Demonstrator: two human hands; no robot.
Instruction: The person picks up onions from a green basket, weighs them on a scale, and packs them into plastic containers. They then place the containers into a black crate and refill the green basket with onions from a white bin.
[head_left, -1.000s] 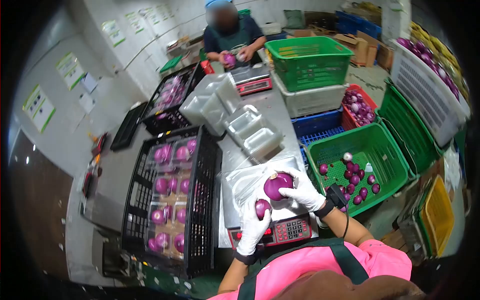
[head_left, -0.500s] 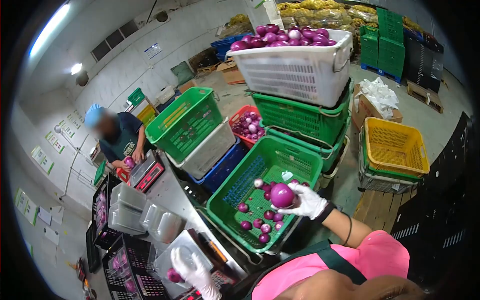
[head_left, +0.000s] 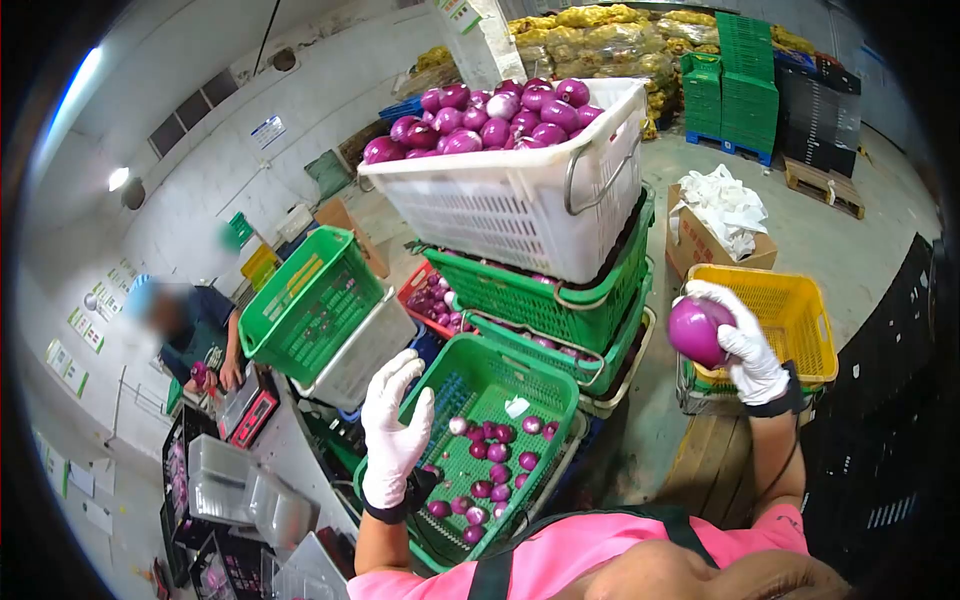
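Towering over the rest, a white crate point(head_left: 520, 215) heaped with red onions sits on a stack of green crates point(head_left: 560, 300). Below and in front stands an open green crate point(head_left: 455, 385), its floor scattered with small red onions point(head_left: 495, 465). To the right, a yellow basket point(head_left: 795, 310) rests on another crate, with a cardboard box point(head_left: 700, 245) of white bags behind it. At far left another person point(head_left: 195, 335) works at a scale. The person's right hand point(head_left: 745, 345), in a white glove, is closed around a large red onion point(head_left: 695, 330), holding it up just in front of the yellow basket. The gloved left hand point(head_left: 395, 435) hangs above the open green crate, fingers spread and empty.
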